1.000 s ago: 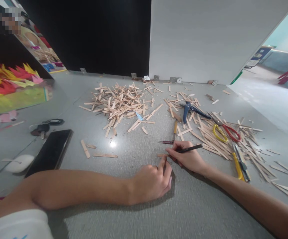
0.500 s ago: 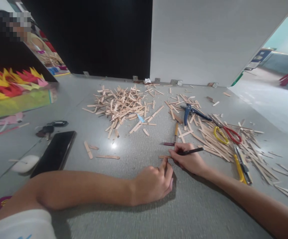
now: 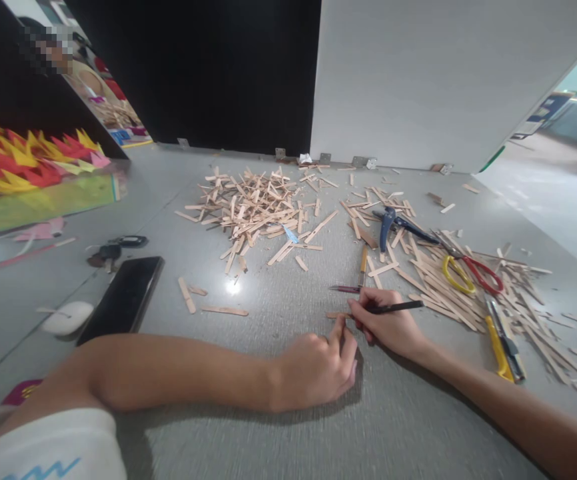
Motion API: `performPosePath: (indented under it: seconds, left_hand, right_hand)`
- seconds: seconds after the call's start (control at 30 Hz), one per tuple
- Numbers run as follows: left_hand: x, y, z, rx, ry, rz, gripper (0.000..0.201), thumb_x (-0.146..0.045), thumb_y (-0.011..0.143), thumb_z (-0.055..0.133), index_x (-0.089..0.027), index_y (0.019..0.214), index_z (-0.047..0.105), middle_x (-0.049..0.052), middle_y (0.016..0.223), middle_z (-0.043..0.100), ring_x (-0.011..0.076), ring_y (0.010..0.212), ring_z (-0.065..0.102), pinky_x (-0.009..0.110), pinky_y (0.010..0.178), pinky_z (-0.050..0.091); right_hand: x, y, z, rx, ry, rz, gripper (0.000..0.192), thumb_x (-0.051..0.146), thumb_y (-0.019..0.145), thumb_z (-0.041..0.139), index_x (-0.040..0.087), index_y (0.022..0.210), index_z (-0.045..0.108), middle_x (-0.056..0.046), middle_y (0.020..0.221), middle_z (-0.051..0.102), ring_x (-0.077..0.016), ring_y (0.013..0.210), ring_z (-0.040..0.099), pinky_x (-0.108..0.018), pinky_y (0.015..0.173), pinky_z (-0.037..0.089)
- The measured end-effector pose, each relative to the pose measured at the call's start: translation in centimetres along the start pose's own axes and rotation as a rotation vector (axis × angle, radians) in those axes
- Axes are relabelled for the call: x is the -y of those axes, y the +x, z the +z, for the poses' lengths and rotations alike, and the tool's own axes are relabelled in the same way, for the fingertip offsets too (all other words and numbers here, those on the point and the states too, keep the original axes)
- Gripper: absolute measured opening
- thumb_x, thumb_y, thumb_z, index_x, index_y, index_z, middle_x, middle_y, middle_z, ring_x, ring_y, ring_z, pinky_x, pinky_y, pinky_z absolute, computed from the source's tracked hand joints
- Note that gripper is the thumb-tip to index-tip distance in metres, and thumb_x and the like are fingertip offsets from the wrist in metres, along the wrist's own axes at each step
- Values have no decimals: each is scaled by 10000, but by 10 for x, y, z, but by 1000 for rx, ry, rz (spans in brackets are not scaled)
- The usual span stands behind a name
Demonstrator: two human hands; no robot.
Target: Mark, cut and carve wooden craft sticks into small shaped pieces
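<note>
A short wooden craft stick (image 3: pixel 336 315) lies flat on the grey table, partly hidden by my fingers. My left hand (image 3: pixel 321 370) presses it down with a fingertip, the other fingers curled under. In a writing grip, my right hand (image 3: pixel 386 323) holds a black pen (image 3: pixel 397 307), its tip hidden behind the fingers close to the stick. Just beyond the right hand lie a thin dark red pointed tool (image 3: pixel 344 289) and a yellow-brown handled tool (image 3: pixel 363 261). Another craft stick (image 3: pixel 224 311) lies to the left.
A heap of craft sticks (image 3: pixel 253 207) is at the back. On the right are blue-handled pliers (image 3: pixel 387 227), red-and-yellow scissors (image 3: pixel 461 273) and a yellow utility knife (image 3: pixel 499 350). A phone (image 3: pixel 123 297), a white mouse (image 3: pixel 67 319) and keys (image 3: pixel 106 253) lie left. Upright panels (image 3: pixel 393 80) stand behind.
The view has shifted slightly, so everything sits a little further right. Both hands stay at the stick, with the pen still in my right hand.
</note>
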State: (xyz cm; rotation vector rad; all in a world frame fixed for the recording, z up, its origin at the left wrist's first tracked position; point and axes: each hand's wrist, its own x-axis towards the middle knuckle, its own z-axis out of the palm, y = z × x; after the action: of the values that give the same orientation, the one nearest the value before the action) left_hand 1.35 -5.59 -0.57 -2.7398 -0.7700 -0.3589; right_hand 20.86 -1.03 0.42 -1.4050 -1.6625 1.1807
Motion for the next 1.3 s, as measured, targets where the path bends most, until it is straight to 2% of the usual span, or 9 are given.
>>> performPosePath:
  seconds: [0.27, 0.47, 0.73, 1.17, 1.3]
  left_hand:
    - [0, 0, -1, -8, 16, 31, 487, -278, 1067, 417, 70, 1187, 736, 364, 1215, 758, 188, 551, 735, 258, 396, 503]
    - [0, 1, 0, -26, 17, 23, 479, -286, 1065, 425, 60, 1179, 736, 361, 1211, 760, 215, 594, 765, 263, 399, 512]
    - [-1, -1, 1, 23, -16, 16, 481, -316, 1071, 464, 73, 1235, 696, 386, 1231, 742, 221, 614, 766, 271, 428, 523]
    - [-1, -1, 2, -3, -5, 33, 472, -314, 1067, 472, 65, 1203, 718, 384, 1206, 751, 216, 592, 758, 258, 401, 500]
    - [0, -1, 3, 11, -16, 23, 483, -298, 1077, 428, 61, 1228, 713, 390, 1255, 729, 230, 612, 765, 274, 410, 517]
  right_hand:
    - [1, 0, -1, 10, 11, 32, 471, 542, 880, 735, 242, 591, 514, 33, 423, 552, -88, 306, 483, -194, 322, 313]
    - [-2, 0, -1, 5, 14, 24, 486, 555, 884, 752, 239, 596, 522, 34, 423, 552, -89, 311, 487, -195, 327, 317]
    - [-2, 1, -1, 17, 7, 16, 470, 535, 888, 737, 246, 596, 509, 38, 407, 538, -88, 307, 471, -188, 315, 299]
    - [1, 1, -2, 28, 5, 9, 469, 519, 885, 724, 252, 584, 484, 40, 401, 530, -85, 313, 457, -188, 321, 301]
    - [1, 0, -2, 29, -9, 5, 467, 515, 887, 718, 249, 585, 480, 41, 407, 529, -82, 317, 460, -183, 322, 300]
